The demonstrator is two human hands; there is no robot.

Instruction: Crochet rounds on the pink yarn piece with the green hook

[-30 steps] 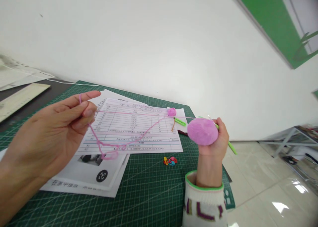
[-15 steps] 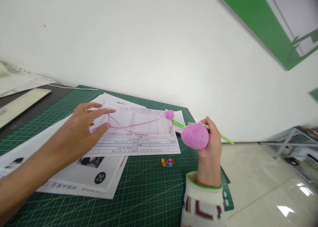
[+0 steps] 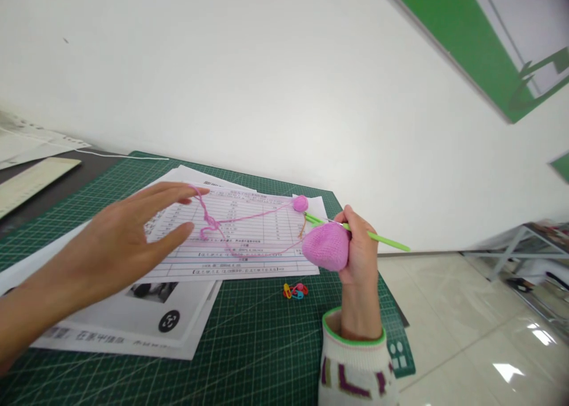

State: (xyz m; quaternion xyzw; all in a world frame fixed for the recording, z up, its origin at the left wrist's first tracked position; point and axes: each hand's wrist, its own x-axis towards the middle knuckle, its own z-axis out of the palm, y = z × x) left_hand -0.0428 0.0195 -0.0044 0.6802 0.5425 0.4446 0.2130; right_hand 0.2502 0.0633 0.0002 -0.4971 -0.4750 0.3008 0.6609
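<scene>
My right hand (image 3: 361, 249) is closed around a pink crocheted piece (image 3: 326, 246) and a crochet hook (image 3: 389, 240) with a lime-green handle. The hook lies across the top of the piece. To the left, my left hand (image 3: 133, 231) has thumb and fingers spread apart over the printed sheets. Pink yarn (image 3: 212, 223) hangs over its index finger, bunched into a small tangle below the fingertip. One strand runs from the tangle to a small yarn ball (image 3: 300, 203); another runs low over the sheet toward the crocheted piece.
Printed sheets (image 3: 262, 268) lie on a green cutting mat (image 3: 249, 335). Several coloured stitch markers (image 3: 295, 291) sit on the mat. A green pin-like item (image 3: 313, 219) lies near the ball. A ruler (image 3: 38, 181) is at far left, with a white wall (image 3: 267, 86) behind.
My left thumb has parted from the fingers, and the yarn bunch now dangles off the index finger. My right hand, with the hook and crocheted piece, appears shifted slightly left.
</scene>
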